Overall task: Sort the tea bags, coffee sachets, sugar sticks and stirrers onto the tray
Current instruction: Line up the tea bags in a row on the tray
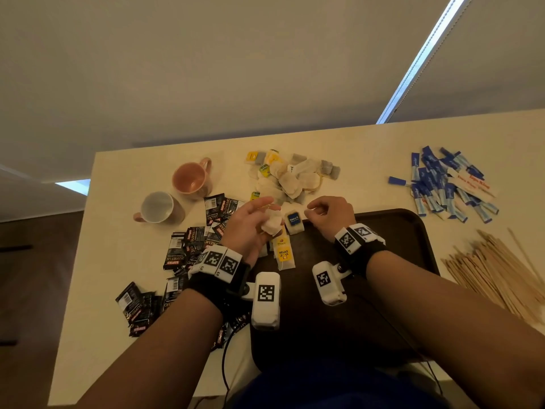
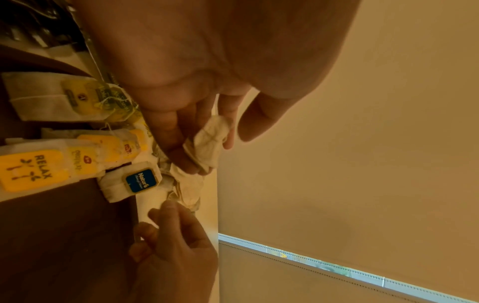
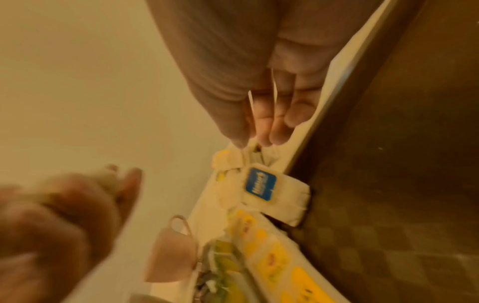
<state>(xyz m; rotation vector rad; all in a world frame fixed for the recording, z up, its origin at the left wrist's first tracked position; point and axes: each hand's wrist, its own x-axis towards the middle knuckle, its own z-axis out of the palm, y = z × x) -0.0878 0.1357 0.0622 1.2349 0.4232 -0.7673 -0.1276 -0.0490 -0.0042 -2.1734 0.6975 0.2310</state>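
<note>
My left hand (image 1: 256,219) holds a crumpled white tea bag (image 1: 272,225) (image 2: 210,141) just above the left rim of the dark brown tray (image 1: 383,231). My right hand (image 1: 314,211) hovers at the tray's far edge with fingers curled and thumb meeting the fingertips; nothing shows between them. Between the hands a tea bag with a blue tag (image 1: 294,222) (image 3: 272,194) lies on the tray's rim. Yellow-tagged tea bags (image 1: 284,255) (image 2: 31,170) lie in a row along the tray's left side. The loose tea bag pile (image 1: 292,175) sits behind the hands.
Black coffee sachets (image 1: 177,255) are scattered left of the tray. Two mugs (image 1: 191,178) (image 1: 157,208) stand at the back left. Blue sugar sticks (image 1: 442,184) are heaped at the back right, and wooden stirrers (image 1: 495,267) lie right of the tray.
</note>
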